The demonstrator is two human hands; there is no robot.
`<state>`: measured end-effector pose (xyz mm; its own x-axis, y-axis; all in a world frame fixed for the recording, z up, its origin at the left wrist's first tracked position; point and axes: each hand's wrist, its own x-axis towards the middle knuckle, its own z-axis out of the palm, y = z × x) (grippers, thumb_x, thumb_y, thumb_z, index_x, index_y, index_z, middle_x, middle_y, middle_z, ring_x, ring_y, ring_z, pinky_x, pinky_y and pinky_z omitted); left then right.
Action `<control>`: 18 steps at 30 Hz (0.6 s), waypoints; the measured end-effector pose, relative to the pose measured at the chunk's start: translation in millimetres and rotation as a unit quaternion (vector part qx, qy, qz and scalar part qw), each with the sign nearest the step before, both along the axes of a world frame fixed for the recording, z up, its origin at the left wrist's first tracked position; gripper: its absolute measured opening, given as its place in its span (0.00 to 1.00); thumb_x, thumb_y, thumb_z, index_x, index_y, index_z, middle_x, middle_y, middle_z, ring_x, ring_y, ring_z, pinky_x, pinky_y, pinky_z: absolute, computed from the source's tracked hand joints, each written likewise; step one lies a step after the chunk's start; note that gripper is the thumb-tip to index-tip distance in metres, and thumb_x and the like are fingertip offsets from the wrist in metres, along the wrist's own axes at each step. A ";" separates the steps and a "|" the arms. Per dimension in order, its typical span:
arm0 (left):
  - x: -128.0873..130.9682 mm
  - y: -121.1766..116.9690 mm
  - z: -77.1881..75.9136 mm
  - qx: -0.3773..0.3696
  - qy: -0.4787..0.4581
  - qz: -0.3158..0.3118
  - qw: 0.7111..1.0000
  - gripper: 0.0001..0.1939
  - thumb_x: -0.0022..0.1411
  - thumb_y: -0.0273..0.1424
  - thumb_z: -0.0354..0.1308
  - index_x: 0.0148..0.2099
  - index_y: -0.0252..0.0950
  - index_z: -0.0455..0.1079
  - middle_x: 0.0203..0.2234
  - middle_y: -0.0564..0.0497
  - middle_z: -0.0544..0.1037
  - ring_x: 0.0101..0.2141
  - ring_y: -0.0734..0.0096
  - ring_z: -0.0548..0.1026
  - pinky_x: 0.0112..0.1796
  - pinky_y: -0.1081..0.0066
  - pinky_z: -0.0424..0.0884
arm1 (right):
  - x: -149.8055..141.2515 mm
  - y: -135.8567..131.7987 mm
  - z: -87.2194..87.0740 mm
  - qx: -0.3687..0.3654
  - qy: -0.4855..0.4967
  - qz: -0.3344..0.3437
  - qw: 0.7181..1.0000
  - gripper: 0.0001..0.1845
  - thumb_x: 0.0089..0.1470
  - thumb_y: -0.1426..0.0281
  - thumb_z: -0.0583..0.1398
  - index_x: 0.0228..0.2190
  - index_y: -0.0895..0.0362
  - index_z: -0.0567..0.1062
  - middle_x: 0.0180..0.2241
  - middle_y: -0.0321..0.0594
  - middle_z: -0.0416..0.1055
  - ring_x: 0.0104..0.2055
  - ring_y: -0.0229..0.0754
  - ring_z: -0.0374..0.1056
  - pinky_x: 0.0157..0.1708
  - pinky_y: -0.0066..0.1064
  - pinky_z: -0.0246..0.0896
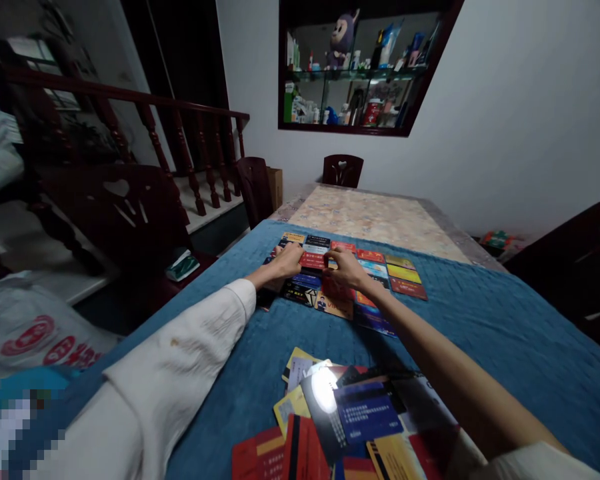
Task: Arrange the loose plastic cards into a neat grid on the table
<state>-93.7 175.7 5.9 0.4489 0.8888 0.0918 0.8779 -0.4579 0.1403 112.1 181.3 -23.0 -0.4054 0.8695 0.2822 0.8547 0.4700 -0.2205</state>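
Observation:
On the blue cloth, plastic cards lie in overlapping columns ahead of me. A red card (313, 260) sits among them, its two short ends between my hands. My left hand (289, 261) has its fingers curled at the card's left end. At the right end, my right hand (347, 269) bends its fingers and thumb together at the edge. Below the hands are a black card (300, 293) and an orange VIP card (334, 305). Nearer to me lies a loose pile of cards, with a blue card (367, 411) and a red card with a black stripe (305, 450).
The blue cloth (480, 347) covers the near part of the table; a patterned cover (360, 213) shows beyond it. Dark wooden chairs (343, 170) stand around. To the left are a white plastic bag (40, 327) and a tissue pack (183, 265) on a chair.

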 end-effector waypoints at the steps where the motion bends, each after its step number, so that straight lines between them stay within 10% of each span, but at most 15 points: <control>1: 0.7 3.4 -0.4 -0.002 0.002 0.002 1.000 0.14 0.57 0.22 0.53 0.45 0.32 0.72 0.51 0.38 0.71 0.53 0.49 0.66 0.50 0.55 0.63 | -1.0 1.8 0.1 -0.002 -0.004 -0.005 1.000 0.10 0.52 0.69 0.64 0.38 0.58 0.79 0.45 0.50 0.72 0.48 0.50 0.67 0.48 0.36 0.60; 18: 4.7 26.7 -11.1 -0.024 0.030 0.027 0.999 0.15 0.58 0.23 0.55 0.46 0.33 0.75 0.50 0.39 0.75 0.53 0.46 0.69 0.50 0.55 0.66 | -10.0 18.8 -9.8 -0.033 -0.065 -0.045 0.996 0.12 0.54 0.67 0.62 0.40 0.57 0.80 0.45 0.48 0.75 0.47 0.47 0.69 0.46 0.30 0.59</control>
<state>-89.0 202.3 -5.3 0.4028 0.9150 0.0225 0.9089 -0.4027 0.1079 102.2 200.1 -32.8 -0.3548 0.9186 0.1742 0.9157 0.3790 -0.1334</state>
